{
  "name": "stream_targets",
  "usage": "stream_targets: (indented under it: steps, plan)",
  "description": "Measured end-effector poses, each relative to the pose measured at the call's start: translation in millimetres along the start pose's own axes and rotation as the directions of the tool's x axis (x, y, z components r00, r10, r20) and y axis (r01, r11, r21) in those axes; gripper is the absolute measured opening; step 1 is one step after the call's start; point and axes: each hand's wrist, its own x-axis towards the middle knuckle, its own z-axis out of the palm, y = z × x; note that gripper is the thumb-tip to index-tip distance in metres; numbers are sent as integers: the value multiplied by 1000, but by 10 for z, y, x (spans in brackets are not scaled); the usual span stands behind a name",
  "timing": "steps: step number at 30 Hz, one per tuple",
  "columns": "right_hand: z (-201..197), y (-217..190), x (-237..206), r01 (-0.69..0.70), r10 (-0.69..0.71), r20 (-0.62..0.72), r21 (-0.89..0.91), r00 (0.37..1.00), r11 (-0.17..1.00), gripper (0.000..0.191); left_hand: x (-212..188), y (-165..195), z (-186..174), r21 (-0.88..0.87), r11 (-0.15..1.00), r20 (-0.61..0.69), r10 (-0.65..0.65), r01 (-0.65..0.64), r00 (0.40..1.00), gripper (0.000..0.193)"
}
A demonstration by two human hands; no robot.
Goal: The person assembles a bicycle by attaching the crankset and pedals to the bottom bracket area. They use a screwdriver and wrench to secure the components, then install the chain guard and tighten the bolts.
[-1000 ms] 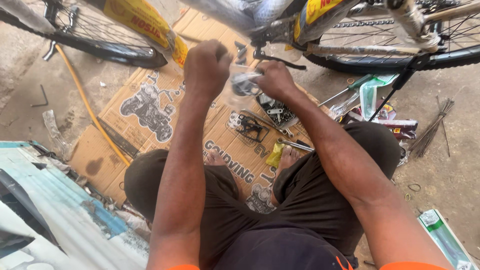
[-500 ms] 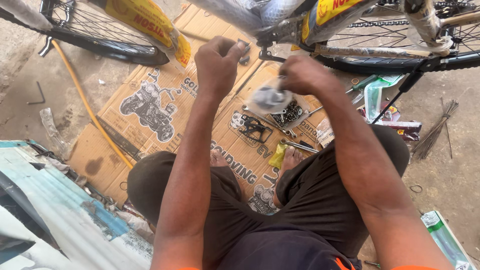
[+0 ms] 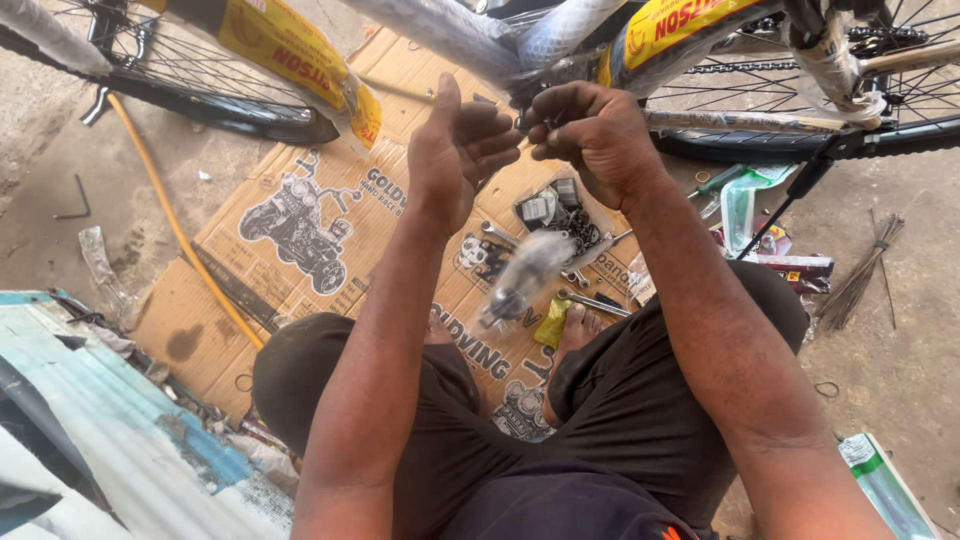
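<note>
Fitting step at the wrapped bicycle frame (image 3: 470, 35): right hand (image 3: 590, 135) fingers curled shut at the frame joint, can't tell on what, left hand (image 3: 455, 150) half-open and empty beside it, blurred plastic bag of parts (image 3: 522, 275) below over the cardboard (image 3: 300, 220); next likely needs firm fingertip alignment.

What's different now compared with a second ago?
The clear bag of parts has left the right hand and is blurred in mid-air below it. Both hands, the left hand too, have risen to the bike frame. The cardboard and spanners stayed put.
</note>
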Motion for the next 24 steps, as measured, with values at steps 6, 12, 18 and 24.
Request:
stream_targets:
  steps: [6,12,18,24]
  plan:
    - [19,26,-31,-69,71,-24,74,997,995,11,34,-75,38,59,998,-75,39,-35,996,67]
    - [102,-126,-79,-103,107,-17,175,994,979,37,48,-157,72,117,991,-113,77,-64,991,34]
    - [162,-181,-91,-156,152,32,168,988,973,29,66,-217,87,175,973,-140,179,-153,974,20]
    - [70,-46,1,-44,67,-95,228,993,973,24,-125,-207,246,708,357,267,664,-609,699,9]
